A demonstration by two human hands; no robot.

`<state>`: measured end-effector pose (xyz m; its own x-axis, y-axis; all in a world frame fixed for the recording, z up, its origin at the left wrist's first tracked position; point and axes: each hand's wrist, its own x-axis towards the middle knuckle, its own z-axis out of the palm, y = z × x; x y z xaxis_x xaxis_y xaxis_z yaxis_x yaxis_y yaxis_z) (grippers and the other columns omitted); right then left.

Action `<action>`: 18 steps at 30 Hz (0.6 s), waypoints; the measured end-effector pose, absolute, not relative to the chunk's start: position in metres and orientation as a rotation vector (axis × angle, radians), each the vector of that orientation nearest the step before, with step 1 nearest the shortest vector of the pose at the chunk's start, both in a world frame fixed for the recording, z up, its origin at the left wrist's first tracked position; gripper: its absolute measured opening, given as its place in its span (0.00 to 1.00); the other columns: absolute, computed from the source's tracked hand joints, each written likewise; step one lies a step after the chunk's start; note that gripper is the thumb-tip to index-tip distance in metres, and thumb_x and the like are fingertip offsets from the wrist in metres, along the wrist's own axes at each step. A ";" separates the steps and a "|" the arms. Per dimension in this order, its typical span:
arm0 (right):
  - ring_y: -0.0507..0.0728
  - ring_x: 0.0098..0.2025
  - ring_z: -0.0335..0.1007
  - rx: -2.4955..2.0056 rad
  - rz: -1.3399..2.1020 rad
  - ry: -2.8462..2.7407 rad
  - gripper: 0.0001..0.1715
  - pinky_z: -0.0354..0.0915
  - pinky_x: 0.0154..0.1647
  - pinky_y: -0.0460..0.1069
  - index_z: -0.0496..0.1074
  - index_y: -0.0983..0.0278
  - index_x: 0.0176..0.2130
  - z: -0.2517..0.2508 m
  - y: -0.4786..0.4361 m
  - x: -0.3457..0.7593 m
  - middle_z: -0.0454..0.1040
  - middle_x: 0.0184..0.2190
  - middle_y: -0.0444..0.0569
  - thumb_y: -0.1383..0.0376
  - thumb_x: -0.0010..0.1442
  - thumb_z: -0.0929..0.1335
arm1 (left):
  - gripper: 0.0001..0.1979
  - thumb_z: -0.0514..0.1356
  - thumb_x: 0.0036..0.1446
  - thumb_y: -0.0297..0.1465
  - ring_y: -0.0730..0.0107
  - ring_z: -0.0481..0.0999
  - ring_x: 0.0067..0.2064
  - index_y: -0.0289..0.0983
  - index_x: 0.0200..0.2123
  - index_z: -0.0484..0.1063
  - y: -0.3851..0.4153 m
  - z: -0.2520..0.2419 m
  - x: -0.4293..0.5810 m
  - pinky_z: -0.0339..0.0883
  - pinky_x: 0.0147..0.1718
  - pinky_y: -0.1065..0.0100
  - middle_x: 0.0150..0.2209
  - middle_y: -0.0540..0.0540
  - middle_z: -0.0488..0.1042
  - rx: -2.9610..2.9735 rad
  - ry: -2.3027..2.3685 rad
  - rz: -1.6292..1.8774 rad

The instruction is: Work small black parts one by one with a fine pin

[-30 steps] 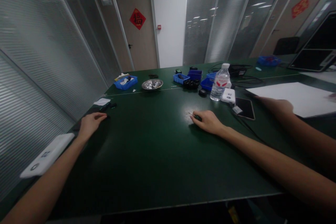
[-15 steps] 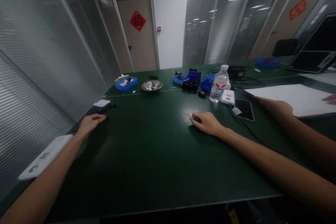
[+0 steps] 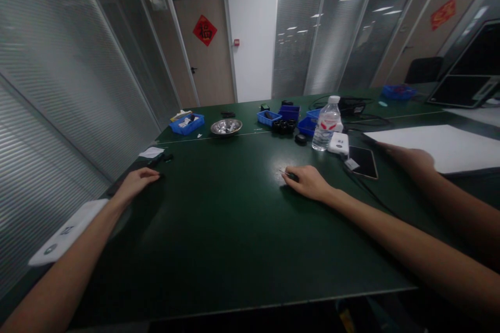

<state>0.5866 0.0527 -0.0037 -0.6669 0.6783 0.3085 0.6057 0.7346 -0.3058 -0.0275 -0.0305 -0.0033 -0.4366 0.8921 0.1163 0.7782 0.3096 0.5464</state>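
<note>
My left hand [image 3: 135,182] rests on the dark green table [image 3: 226,250] at the left, fingers curled, its tips against a small black object [image 3: 159,173]. My right hand [image 3: 308,182] lies near the table's middle, fingers closed round a thin metal tool [image 3: 285,171] whose tip sticks out to the left. Whether the left hand grips the black object does not show.
Another person's arm and hand [image 3: 414,158] lie at the right by a black phone [image 3: 363,161], a white power bank [image 3: 339,143] and a water bottle [image 3: 327,123]. Blue bins [image 3: 187,123], a metal bowl [image 3: 226,126] and a white sheet [image 3: 437,145] sit farther back. A white device [image 3: 68,231] lies at the left edge.
Nothing on the table has moved. A hand at the far right edge over the white sheet has gone out of view.
</note>
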 end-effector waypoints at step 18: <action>0.54 0.28 0.69 -0.981 0.268 -2.534 0.20 0.59 0.32 0.49 0.74 0.63 0.39 -0.003 0.053 0.586 0.76 0.28 0.47 0.53 0.72 0.61 | 0.19 0.61 0.59 0.36 0.60 0.78 0.44 0.36 0.51 0.79 -0.032 -0.008 -0.007 0.71 0.48 0.62 0.53 0.42 0.76 1.710 2.498 0.987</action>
